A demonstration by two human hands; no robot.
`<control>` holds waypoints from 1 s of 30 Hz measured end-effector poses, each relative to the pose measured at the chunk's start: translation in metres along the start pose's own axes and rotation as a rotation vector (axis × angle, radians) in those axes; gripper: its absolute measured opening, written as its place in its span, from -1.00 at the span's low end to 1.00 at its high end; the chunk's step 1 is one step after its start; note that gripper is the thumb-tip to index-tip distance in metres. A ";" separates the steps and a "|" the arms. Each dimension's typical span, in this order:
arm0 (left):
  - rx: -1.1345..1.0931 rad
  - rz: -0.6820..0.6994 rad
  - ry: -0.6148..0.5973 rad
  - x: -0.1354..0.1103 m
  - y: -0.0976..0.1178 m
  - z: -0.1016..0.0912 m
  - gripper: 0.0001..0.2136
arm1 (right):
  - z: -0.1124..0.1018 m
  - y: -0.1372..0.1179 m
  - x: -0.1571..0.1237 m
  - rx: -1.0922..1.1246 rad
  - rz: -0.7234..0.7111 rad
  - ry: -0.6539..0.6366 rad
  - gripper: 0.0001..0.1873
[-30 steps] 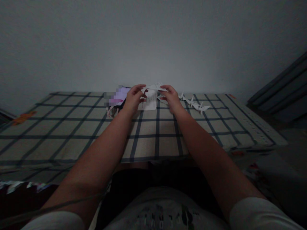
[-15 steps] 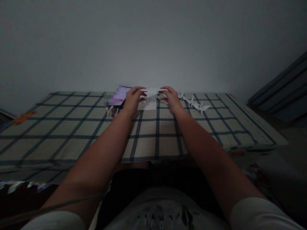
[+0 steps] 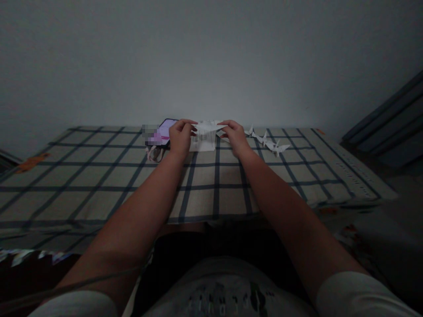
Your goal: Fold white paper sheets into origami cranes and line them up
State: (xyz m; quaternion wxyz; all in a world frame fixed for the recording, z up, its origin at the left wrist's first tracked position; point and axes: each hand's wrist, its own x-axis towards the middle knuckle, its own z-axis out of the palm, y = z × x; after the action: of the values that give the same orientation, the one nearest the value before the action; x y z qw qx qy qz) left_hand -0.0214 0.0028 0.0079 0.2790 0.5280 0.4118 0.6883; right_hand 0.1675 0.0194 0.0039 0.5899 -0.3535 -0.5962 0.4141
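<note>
A white sheet of paper (image 3: 205, 135) with printed lines is held up over the far side of the table, its lower edge near the cloth. My left hand (image 3: 181, 135) pinches its upper left edge between thumb and fingers. At the upper right edge, my right hand (image 3: 233, 133) grips the paper the same way. Several folded white paper cranes (image 3: 268, 143) lie in a slanting row just right of my right hand. Left of my left hand rests a phone (image 3: 168, 130) with a lit pinkish-purple screen, partly blurred out.
A checked tablecloth (image 3: 216, 185) covers the table, which meets a grey wall (image 3: 211, 57) at the back. A pinkish strap or cord (image 3: 155, 154) lies in front of the phone. Grey slatted panels (image 3: 390, 123) stand at the far right.
My left hand has shifted slightly left, and more of the paper's top shows between my hands. My right hand has barely moved. The cranes and phone lie where they were.
</note>
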 end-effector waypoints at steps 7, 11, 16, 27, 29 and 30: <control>-0.074 -0.093 -0.220 -0.006 0.007 0.003 -0.69 | 0.000 -0.002 -0.002 0.024 -0.009 -0.063 -0.76; -0.070 -0.129 -0.290 -0.007 0.006 0.004 -0.69 | 0.001 0.000 -0.002 0.028 -0.009 -0.055 -0.77; -0.078 -0.108 -0.228 -0.002 -0.001 0.002 -0.83 | 0.000 -0.003 -0.003 0.056 0.058 -0.063 -0.73; 0.019 -0.159 -0.145 0.002 -0.009 0.003 -0.68 | -0.003 0.010 0.008 -0.004 0.047 0.071 -0.67; 0.014 -0.172 -0.175 0.001 -0.004 0.003 -0.65 | -0.003 0.008 0.008 0.018 0.058 0.107 -0.70; 0.012 -0.184 -0.193 0.000 -0.002 0.003 -0.60 | -0.004 0.008 0.008 0.025 0.057 0.120 -0.70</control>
State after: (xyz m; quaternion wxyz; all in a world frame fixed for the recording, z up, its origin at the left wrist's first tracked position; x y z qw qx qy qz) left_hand -0.0190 0.0049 0.0064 0.3762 0.5535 0.4340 0.6031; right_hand 0.1702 0.0302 0.0003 0.6168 -0.3873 -0.5443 0.4163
